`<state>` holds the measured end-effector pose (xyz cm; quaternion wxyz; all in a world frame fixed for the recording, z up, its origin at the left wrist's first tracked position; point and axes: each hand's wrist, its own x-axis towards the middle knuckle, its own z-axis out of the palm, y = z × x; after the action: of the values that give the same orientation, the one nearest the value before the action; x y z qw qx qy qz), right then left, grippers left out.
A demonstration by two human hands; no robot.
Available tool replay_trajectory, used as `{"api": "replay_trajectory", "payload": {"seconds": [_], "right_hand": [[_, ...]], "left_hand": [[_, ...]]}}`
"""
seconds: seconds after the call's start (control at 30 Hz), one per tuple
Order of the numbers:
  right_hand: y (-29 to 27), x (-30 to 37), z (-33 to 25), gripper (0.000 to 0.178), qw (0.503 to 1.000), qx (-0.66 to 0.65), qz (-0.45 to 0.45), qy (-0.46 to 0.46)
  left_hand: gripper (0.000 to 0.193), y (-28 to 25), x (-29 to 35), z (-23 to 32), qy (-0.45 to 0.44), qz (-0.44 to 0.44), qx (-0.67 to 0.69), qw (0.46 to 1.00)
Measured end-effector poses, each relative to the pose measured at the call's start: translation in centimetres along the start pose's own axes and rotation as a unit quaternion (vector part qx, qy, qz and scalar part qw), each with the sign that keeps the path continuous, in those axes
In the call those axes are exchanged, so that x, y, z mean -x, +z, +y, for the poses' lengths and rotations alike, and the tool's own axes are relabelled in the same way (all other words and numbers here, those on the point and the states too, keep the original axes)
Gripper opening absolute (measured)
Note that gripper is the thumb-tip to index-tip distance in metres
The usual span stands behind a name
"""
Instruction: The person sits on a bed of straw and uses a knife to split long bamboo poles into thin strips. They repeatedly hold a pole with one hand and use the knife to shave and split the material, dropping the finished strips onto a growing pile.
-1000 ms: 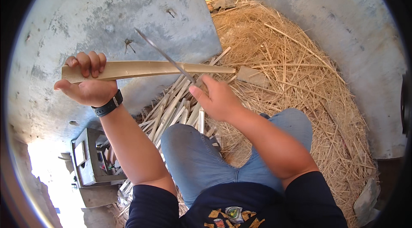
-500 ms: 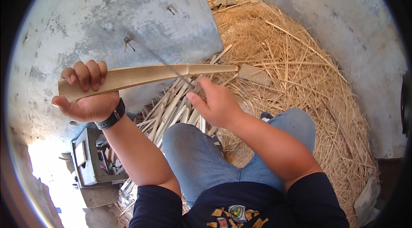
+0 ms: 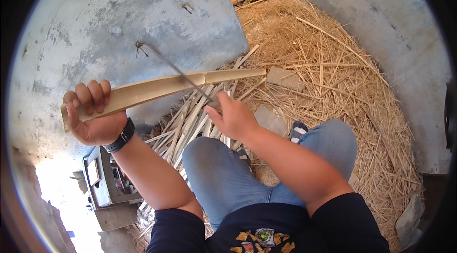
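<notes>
The lower end of the knife (image 3: 178,70) hides inside the right hand (image 3: 236,117), which is closed around it near the centre; whether the knife touches the bamboo strip (image 3: 152,90) it crosses, I cannot tell. The strip is at ten o'clock, its wide end partly covered by the left hand (image 3: 93,115), clamped on it at nine o'clock. Compared with one second ago, this hand sits lower and the strip slopes more.

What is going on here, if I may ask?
The person's left hand grips the left end of a long bamboo strip, while the right hand holds a thin blade that crosses in front of it. Whether the blade touches the strip is unclear. Below lies a pile of pale strips, with straw-like shreds to the right.
</notes>
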<state>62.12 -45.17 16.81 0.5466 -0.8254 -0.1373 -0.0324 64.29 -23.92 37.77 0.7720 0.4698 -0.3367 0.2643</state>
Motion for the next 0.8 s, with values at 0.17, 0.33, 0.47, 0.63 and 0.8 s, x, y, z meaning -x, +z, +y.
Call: {"api": "replay_trajectory", "payload": {"seconds": [0.17,0.33,0.47,0.63,0.8], "right_hand": [[-0.5,-1.4,7.7,0.041,0.979,0.048,-0.029,0.196],[0.6,-0.9,1.1,0.036,0.991,0.049,-0.08,0.1],[3.2,-0.3,7.6,0.034,0.992,0.035,-0.015,0.118],[0.6,-0.7,10.1,0.032,0.967,0.119,-0.033,0.221],[2.7,0.6,3.7,0.028,0.985,0.085,-0.061,0.139]], "left_hand": [[0.017,-4.1,0.3,0.4,0.014,0.085,-0.033,0.996],[0.019,-5.7,1.0,1.2,0.018,0.091,-0.037,0.995],[0.018,-2.7,1.1,0.3,0.01,0.08,-0.016,0.997],[0.019,-6.3,1.9,1.1,0.019,0.151,-0.059,0.987],[0.017,-4.8,2.5,1.2,0.023,0.123,-0.036,0.992]]}}
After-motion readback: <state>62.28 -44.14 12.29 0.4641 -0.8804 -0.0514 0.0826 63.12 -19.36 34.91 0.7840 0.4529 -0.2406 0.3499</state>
